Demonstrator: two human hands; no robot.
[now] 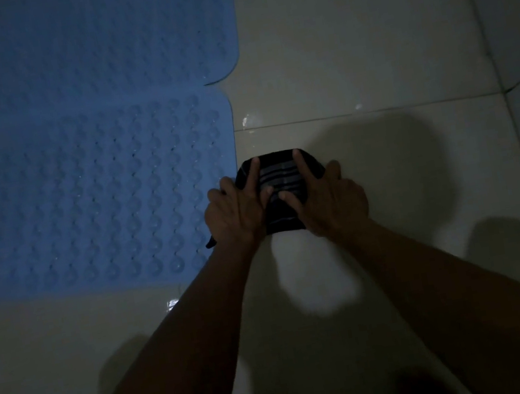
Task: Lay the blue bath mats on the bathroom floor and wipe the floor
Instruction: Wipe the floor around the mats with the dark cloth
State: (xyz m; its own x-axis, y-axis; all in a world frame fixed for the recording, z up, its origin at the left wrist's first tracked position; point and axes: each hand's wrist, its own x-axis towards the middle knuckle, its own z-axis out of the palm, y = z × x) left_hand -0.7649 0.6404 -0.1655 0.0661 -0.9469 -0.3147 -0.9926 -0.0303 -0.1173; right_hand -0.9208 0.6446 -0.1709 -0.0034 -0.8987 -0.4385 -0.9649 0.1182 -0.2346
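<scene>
On the tiled floor (366, 58) beside the blue mats (90, 197), my left hand (233, 211) and right hand (328, 202) press flat-fingered on a dark striped cloth (279, 176); soft, light, best pushed from on top.

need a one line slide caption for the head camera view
Both hands, left and right, press a dark striped cloth flat on the tiled floor beside two blue bath mats.
</scene>
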